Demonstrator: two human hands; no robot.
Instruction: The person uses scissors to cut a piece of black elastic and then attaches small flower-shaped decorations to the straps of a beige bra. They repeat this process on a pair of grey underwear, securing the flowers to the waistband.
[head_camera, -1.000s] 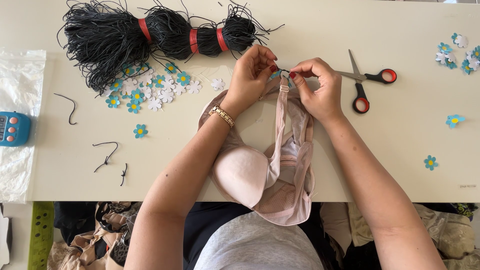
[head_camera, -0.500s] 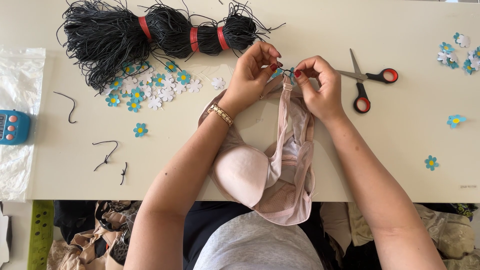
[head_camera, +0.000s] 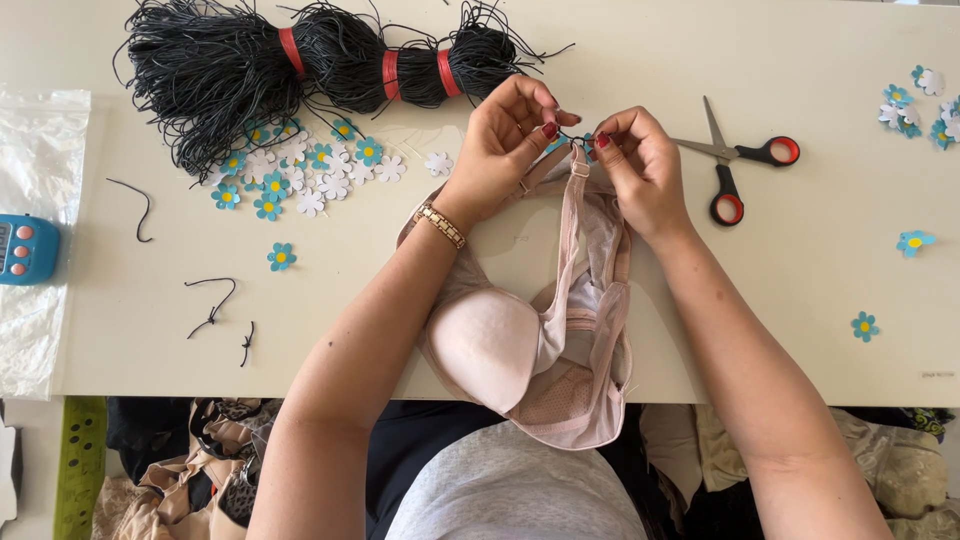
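Observation:
A pale pink bra (head_camera: 520, 340) lies over the near edge of the white table (head_camera: 760, 320), its cups hanging toward me. My left hand (head_camera: 505, 140) and my right hand (head_camera: 635, 160) meet above its strap, fingertips pinched together on a thin black cord and a small blue flower at the strap's top. A gold watch sits on my left wrist. Both hands touch the strap ring area; the cord itself is mostly hidden by my fingers.
A big hank of black cord (head_camera: 300, 60) with red bands lies at the back left. Blue and white paper flowers (head_camera: 300, 170) spread below it, with more flowers (head_camera: 920, 100) at the right. Red-handled scissors (head_camera: 740, 165) sit right of my hands. A blue timer (head_camera: 25, 248) rests on a plastic bag (head_camera: 40, 160).
My fingers have shifted slightly at the strap's top, the left hand's fingers spreading a little; the bra and everything on the table stay where they were.

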